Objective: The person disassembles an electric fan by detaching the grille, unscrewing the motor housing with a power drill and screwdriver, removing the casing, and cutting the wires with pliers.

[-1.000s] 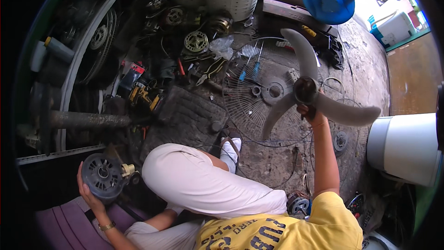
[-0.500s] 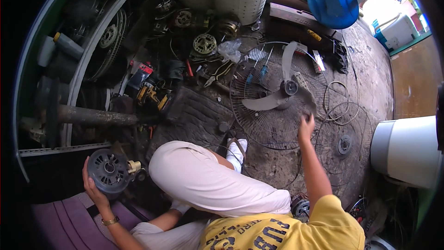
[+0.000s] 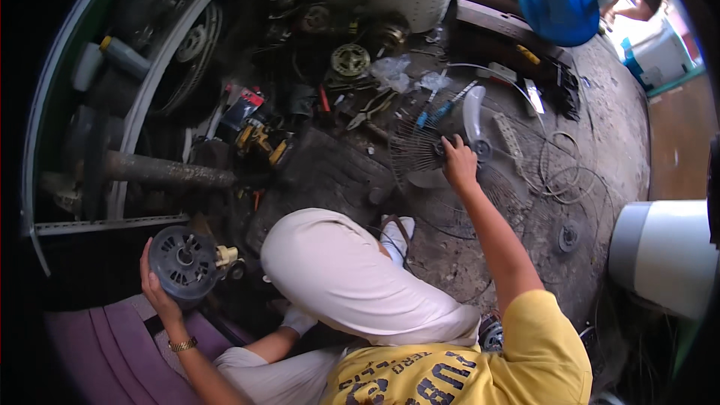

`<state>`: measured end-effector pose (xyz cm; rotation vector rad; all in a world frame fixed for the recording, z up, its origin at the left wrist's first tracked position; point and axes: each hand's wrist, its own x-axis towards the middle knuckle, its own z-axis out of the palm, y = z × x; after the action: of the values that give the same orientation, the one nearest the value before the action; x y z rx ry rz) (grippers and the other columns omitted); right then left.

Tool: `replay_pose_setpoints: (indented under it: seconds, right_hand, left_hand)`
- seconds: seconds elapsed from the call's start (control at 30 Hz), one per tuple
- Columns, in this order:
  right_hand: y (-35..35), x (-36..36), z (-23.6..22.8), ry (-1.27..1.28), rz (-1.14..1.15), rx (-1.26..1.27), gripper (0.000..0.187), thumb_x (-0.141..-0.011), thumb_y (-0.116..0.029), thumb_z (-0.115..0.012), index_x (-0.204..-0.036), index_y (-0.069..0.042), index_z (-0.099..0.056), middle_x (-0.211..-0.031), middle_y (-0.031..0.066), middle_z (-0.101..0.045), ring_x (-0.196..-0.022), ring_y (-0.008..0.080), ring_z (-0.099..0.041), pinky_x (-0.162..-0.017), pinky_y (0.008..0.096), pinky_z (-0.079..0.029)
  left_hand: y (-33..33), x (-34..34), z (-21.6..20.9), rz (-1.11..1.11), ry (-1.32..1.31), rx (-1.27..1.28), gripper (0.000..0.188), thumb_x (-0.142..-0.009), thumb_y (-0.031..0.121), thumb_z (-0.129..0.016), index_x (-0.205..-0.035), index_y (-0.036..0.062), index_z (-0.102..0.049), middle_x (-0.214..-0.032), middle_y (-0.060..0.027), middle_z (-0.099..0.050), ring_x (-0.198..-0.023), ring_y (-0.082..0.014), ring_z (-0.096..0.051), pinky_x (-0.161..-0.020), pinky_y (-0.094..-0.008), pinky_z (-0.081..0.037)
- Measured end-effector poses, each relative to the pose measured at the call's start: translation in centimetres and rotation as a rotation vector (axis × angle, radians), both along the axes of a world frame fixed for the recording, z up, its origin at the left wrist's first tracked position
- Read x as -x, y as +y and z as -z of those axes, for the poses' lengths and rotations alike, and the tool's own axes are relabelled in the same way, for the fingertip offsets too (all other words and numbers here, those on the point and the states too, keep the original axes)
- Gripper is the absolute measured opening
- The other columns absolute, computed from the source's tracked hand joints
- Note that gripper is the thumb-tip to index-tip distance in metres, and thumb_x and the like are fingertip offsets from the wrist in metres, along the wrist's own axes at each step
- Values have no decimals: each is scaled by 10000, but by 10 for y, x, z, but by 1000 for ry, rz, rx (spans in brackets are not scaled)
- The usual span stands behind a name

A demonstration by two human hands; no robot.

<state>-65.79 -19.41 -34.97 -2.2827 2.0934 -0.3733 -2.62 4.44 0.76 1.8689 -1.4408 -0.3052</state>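
Observation:
My left hand grips a fan motor by its edge, at the lower left. The motor has a round dark grey slotted housing, a shaft at its middle and a cream-coloured gear part on its side. Over the floor ahead, my right hand has its fingers curled at the dark centre of a wire fan grille; the thumb side is partly hidden. Right beside that hand lies a grey fan blade with its hub, partly covered by the hand and the grille.
A second wire grille lies to the right, near a coiled cable. Pliers, a yellow drill and motor parts litter the floor. A white bucket, a blue stool and a metal shelf stand around.
My right hand has left the fan blade's tip and moved left and away from me to the grille's centre. The left hand still holds the motor. The view has shifted slightly.

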Motion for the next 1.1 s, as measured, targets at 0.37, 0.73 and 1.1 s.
replay_pose_setpoints:
  seconds: [0.37,0.73,1.1]
  right_hand:
    - [-59,-83,-8,-87,19,-251,513,-882,-101,-763,-1376,-190,-656,-1305,160,-641,-991,424,-741,-823,529,-604]
    - [213,-31,-25,-1728,902,-963,252,-969,-261,-792,-1084,-91,-646,-876,13,-648,-660,151,-522,-657,311,-462]
    - [219,103,102,-2297,1012,-527,448,-911,-95,-690,-1338,-148,-566,-1377,122,-735,-469,166,-402,-623,361,-513]
  left_hand:
    - [-7,28,-25,-96,-228,-36,840,-1027,625,-348,-1427,-56,-632,-1393,-211,-657,-1306,-342,-604,-1148,-437,-405]
    - [-16,27,-4,-76,-85,4,781,-1032,554,-379,-1434,-70,-619,-1423,-206,-646,-1325,-328,-608,-1166,-425,-408]
    - [-17,30,-1,-12,-191,88,628,-1084,490,-414,-1392,12,-679,-1324,-190,-710,-1265,-362,-640,-1129,-422,-423]
